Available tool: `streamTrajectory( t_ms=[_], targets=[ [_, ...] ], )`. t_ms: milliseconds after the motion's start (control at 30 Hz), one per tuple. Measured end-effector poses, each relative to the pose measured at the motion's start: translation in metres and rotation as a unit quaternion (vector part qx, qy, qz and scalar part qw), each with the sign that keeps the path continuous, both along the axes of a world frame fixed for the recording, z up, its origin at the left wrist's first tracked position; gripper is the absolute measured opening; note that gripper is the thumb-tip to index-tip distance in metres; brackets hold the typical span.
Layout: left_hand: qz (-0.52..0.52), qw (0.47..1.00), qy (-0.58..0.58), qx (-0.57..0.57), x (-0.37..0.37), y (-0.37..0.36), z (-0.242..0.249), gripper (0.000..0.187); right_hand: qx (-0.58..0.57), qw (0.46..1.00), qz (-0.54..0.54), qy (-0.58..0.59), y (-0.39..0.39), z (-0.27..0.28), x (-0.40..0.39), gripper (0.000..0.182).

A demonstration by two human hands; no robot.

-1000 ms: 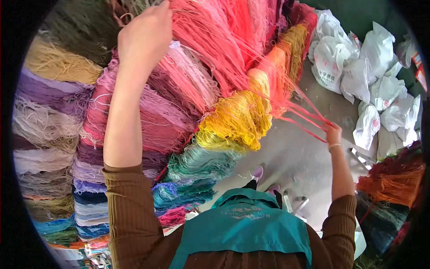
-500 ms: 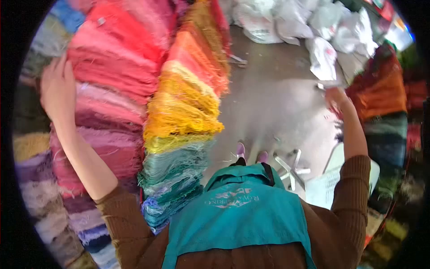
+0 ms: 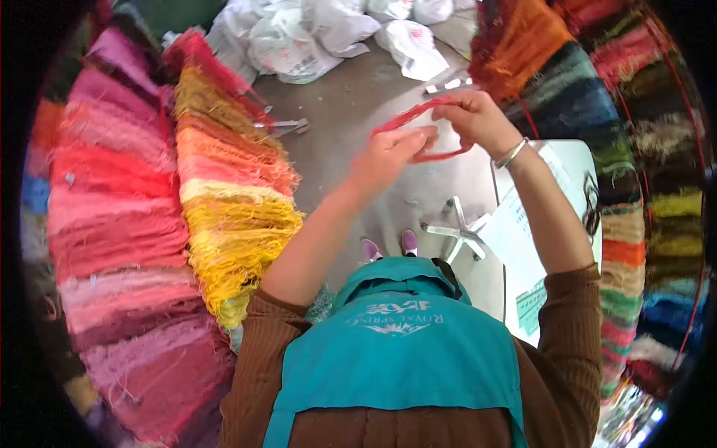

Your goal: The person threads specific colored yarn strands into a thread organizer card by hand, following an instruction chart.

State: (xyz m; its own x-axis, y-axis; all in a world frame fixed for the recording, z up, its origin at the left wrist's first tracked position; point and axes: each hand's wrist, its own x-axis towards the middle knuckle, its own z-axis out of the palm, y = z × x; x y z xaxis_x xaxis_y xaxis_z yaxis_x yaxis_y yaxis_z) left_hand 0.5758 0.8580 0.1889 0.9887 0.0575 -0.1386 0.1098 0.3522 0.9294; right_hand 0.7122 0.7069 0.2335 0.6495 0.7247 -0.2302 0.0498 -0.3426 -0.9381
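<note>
A skein of red yarn (image 3: 418,113) forms a stretched loop between my two hands, above the floor and in front of my body. My right hand (image 3: 478,121), with a bracelet at the wrist, pinches the loop's right end. At the other end my left hand (image 3: 388,158) holds the loop, its fingers partly straightened and slightly blurred. Both hands are apart from the hanging yarn. Nearest on the left are yellow yarn bundles (image 3: 235,246); orange yarn bundles (image 3: 526,45) hang just beyond my right hand.
Pink and red yarn bundles (image 3: 119,209) line the left side. White plastic bags (image 3: 291,45) lie on the floor ahead. A wheeled chair base (image 3: 457,230) stands near my feet, beside a white table (image 3: 549,216) with papers. More coloured yarn (image 3: 672,239) hangs at right.
My left hand has left the pink yarn at the left and come to the middle. My right hand has moved inward. The red yarn is now spread between both hands, and the view has turned right.
</note>
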Motion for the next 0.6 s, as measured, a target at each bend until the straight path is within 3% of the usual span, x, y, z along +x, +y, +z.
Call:
streamTrajectory(
  t_ms=[67,167,200,233,300,333,400,433,500,600],
  targets=[
    [0.005,0.977,0.056,-0.204,0.014,-0.019,-0.011,0.037,0.033,0.998,-0.043,-0.019,-0.013,0.001,-0.027,0.017],
    [-0.062,0.953,0.041,-0.295,0.022,-0.030,-0.006,0.039,0.154,0.982,-0.107,0.033,-0.027,-0.017,-0.070,0.016],
    [-0.092,0.966,0.002,-0.241,0.024,-0.032,-0.003,0.034,0.084,0.988,-0.122,0.049,-0.035,-0.019,-0.081,0.017],
    [-0.081,0.967,0.019,-0.240,0.024,-0.030,-0.003,0.031,0.119,0.983,-0.136,0.037,-0.040,-0.046,-0.092,0.016],
    [-0.056,0.971,0.048,-0.229,0.025,-0.028,0.004,0.027,0.059,0.984,-0.144,0.087,-0.046,-0.078,-0.110,0.014],
    [0.018,0.970,0.080,-0.230,0.029,-0.033,0.016,0.024,0.070,0.980,-0.159,0.101,-0.046,-0.097,-0.122,0.014],
    [-0.078,0.937,0.046,-0.336,0.045,-0.007,-0.001,0.024,0.095,0.970,-0.187,0.123,-0.047,-0.140,-0.144,0.015],
    [-0.125,0.913,0.029,-0.387,0.054,0.008,-0.007,0.024,0.054,0.979,-0.182,0.080,-0.053,-0.167,-0.152,0.017],
    [-0.111,0.912,0.055,-0.392,0.069,0.014,0.016,0.026,-0.031,0.985,-0.167,-0.003,-0.071,-0.227,-0.169,0.020],
    [-0.120,0.918,0.029,-0.378,0.092,0.017,0.053,0.026,-0.111,0.979,-0.162,0.056,-0.097,-0.300,-0.187,0.025]
  ],
)
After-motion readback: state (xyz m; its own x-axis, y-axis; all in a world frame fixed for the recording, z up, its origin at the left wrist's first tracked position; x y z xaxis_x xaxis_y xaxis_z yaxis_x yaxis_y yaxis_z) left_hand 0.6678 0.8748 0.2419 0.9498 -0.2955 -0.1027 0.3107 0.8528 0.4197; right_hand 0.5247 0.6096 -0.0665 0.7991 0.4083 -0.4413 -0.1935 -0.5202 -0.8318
